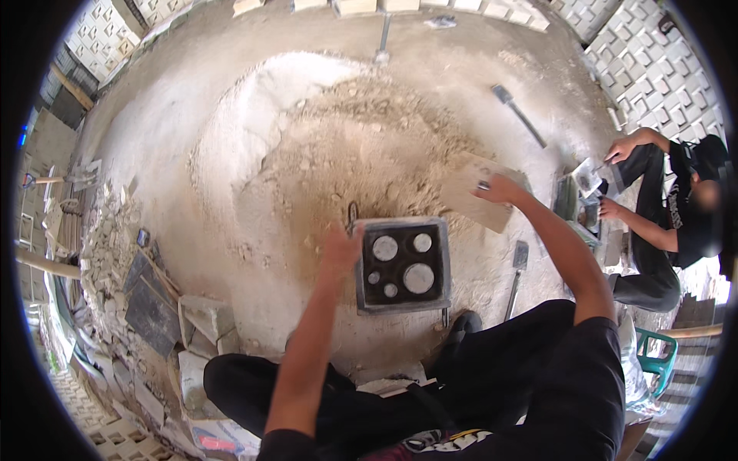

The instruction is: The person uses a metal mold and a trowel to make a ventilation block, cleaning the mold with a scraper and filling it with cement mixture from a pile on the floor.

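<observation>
My left hand (339, 244) grips the left rim of the square metal mould (403, 265), which sits on the ground by the sand pile (361, 146). My right hand (496, 188) clasps a flat board (478, 201) just right. Room ahead is coarse, lumpy sand; a co-worker (676, 207) crouches at right.

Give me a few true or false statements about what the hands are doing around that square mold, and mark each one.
1. The left hand rests at the left edge of the square mold. True.
2. The right hand holds a shovel. False: it holds a flat wooden board.
3. The mold sits beside a sand pile. True.
4. The mold shows square openings. False: its openings are round.
5. A co-worker sits to the right. True.
</observation>
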The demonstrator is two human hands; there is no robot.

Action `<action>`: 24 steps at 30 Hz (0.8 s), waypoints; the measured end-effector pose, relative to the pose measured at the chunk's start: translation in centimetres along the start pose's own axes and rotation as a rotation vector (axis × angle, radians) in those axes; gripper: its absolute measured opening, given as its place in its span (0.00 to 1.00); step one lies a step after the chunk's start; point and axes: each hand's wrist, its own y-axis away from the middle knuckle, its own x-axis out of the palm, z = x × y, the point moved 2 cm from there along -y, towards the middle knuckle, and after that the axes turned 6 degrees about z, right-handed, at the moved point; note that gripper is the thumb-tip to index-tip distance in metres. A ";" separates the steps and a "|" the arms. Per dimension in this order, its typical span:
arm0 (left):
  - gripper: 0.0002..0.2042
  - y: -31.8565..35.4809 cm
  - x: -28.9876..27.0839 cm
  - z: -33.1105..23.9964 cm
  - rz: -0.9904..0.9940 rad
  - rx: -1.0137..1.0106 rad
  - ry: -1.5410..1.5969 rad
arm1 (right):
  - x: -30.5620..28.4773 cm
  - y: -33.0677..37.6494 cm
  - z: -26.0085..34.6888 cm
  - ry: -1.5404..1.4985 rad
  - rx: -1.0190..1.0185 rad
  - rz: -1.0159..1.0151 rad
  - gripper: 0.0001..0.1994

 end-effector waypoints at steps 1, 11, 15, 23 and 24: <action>0.35 0.9 1.9 -0.3 0.026 -0.077 0.070 | 2.7 1.2 -1.3 -0.015 0.076 0.097 0.29; 0.28 1.6 7.5 2.5 -0.205 -0.023 0.244 | 11.3 -7.8 3.1 -0.533 0.248 0.032 0.21; 0.27 1.3 7.8 2.0 -0.225 -0.017 0.223 | 11.8 -9.7 2.1 -0.570 0.194 -0.052 0.20; 0.28 1.7 7.6 2.5 -0.237 -0.088 0.174 | 2.4 -6.6 2.8 -0.397 0.025 -0.247 0.19; 0.28 1.7 7.7 2.1 -0.215 -0.089 0.193 | 0.7 -6.6 3.2 -0.333 0.030 -0.214 0.20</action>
